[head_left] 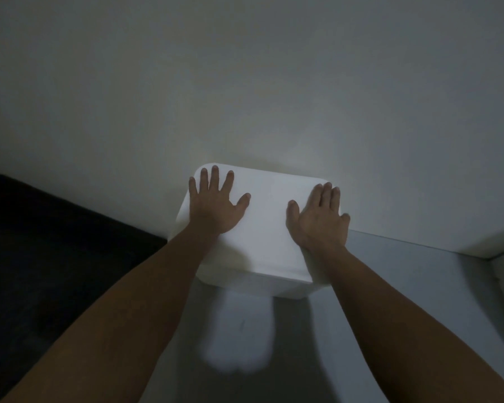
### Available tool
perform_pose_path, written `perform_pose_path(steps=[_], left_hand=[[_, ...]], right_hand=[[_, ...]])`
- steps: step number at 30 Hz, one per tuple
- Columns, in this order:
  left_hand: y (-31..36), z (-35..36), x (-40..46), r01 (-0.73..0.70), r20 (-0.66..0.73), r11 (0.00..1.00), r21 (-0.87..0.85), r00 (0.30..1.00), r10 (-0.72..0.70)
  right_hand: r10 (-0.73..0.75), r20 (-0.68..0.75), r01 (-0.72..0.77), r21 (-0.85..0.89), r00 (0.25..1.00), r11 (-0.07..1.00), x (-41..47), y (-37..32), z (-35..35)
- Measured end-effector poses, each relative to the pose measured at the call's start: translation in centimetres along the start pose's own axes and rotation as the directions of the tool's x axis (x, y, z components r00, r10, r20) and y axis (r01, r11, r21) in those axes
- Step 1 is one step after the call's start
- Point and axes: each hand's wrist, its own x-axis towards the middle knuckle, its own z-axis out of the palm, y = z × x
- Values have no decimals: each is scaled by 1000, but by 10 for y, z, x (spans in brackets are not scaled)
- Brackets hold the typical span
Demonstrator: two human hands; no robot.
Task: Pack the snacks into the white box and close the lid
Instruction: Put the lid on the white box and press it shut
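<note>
Presently, the white box stands on a grey table, its far side close against a pale wall; whether box and wall touch cannot be told in the dim light; the lid lies flat across the top of the box, with rounded corners showing at the far left and far right; no gap between lid and box body is discernible along the near edge, though the light is too poor to confirm a full seat.

Left hand: palm down on the left portion of the lid, fingers straight and spread, thumb angled out toward the centre; nothing grasped. Right hand: palm down on the right portion of the lid, fingers straight and held close together, thumb out toward the centre, little finger at the lid's right edge; nothing grasped. Both forearms are bare and reach in from the lower corners of the view; the two hands sit well apart, with bare lid between them.

Contents of the box are hidden under the lid; a dark surface lies to the left of the table, below the wall; a pale reflection shows on the table just in front of the box.
</note>
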Motion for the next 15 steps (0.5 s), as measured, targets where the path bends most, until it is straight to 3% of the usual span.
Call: perform_pose_path(steps=[2,6,8,10,12,15], left_hand=[[-1,2,2,-2,-49,1000,7,999,3],[0,-2,11,-18,-13,999,44,1000,18],[-3,0,10,-59,-105,998,35,993,62],[-6,7,6,-98,-169,994,46,980,104],[-6,8,7,-113,-107,993,35,987,116],[-5,4,15,-171,-49,984,58,984,174]], right_hand=[[0,3,0,6,1000,1000,0,0,-2],[37,-15,-38,-21,999,999,6,-6,-7],[54,-27,-56,-101,998,993,15,-16,-13],[-33,-2,32,-148,999,988,21,-21,-11],[-171,5,170,-146,985,975,21,-18,0],[-223,-7,221,-129,975,967,25,-15,5]])
